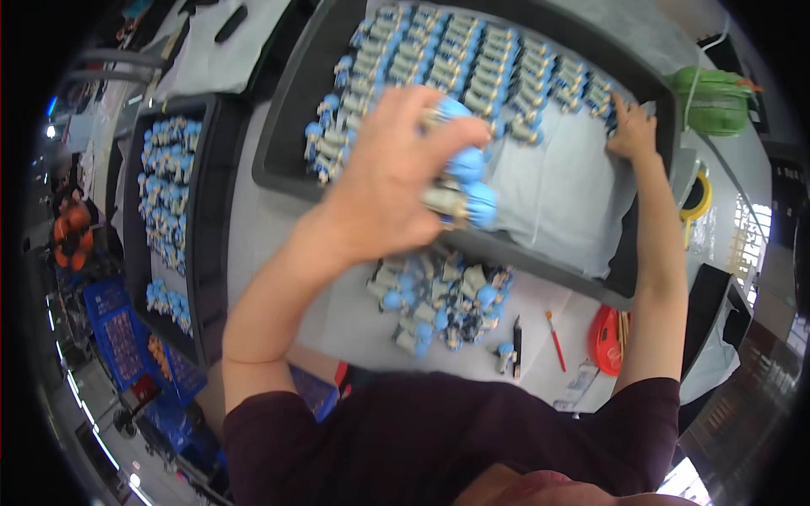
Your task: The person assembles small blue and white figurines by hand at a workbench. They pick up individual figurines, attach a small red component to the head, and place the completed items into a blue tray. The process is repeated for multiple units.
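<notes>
At far left, a dark grey rectangular tray [207, 228] holds small blue-and-beige figurines [164, 198]; right of it, a larger dark grey tray [283, 126] carries more in slanted rows [451, 55]; above it the left hand [388, 169], blurred, pinches a few round-headed blue-and-beige figurines [481, 205] between thumb and fingers; a loose pile of figurines [439, 308] lies below the tray on the pale tabletop [337, 325]; they look light and stiff, probably smooth plastic, so the rounded heads may slip and thin parts could snap; the sturdier bodies seem the better hold; farther right, past a white sheet liner [548, 185], the right hand [633, 133] has its fingers spread at the end row; whether it grips one, I cannot tell.
</notes>
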The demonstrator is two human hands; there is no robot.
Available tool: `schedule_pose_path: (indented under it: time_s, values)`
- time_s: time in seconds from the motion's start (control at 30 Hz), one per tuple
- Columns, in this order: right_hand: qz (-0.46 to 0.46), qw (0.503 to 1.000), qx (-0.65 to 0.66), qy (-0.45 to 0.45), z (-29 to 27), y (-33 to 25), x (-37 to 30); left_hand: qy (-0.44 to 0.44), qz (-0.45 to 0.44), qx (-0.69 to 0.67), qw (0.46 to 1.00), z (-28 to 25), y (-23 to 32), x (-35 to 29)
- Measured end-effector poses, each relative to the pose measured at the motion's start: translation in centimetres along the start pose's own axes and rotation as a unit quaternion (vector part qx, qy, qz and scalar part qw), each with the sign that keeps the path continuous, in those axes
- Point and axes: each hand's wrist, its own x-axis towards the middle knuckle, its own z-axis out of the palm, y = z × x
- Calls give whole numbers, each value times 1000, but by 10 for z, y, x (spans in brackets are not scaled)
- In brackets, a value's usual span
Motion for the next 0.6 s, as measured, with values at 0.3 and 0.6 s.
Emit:
schedule_pose_path:
  time_s: [0.3, 0.6]
  values:
    - [6, 940, 307, 149, -78, -37, -39, -132, -376, -45, 916, 6, 1, -243]
    - [-267, 872, 409, 21, -167, -183, -260, -121, -249, -78, 958, 81, 4, -297]
